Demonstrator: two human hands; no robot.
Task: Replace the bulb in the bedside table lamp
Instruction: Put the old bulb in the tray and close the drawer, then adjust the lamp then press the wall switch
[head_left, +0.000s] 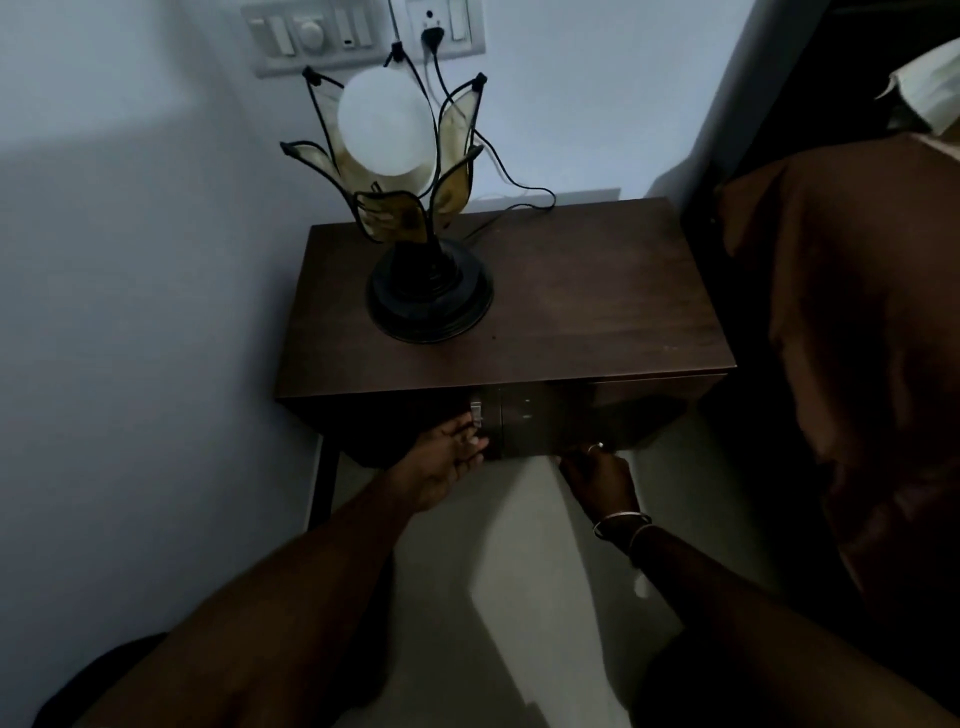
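Both hands at the drawer front, lamp untouched behind.

My left hand (451, 452) lies palm-up with fingers loosely spread at the left end of the drawer (545, 421) under the bench (597, 291), fingertips by its small metal catch (476, 409); my right hand (597, 480) is curled at the lower edge of the drawer face, though I cannot tell in this dim light whether it truly grips. I judge the step to be working the drawer — probably for a spare bulb (none is in sight). Best to move it evenly with both hands, low and straight, so the bench does not jolt: the lamp (423, 260) stands on the back left of the top, its white bulb (385, 123) seated among thin petals, its cord (498, 161) running to the wall socket (434, 34) — unplug before touching the bulb.
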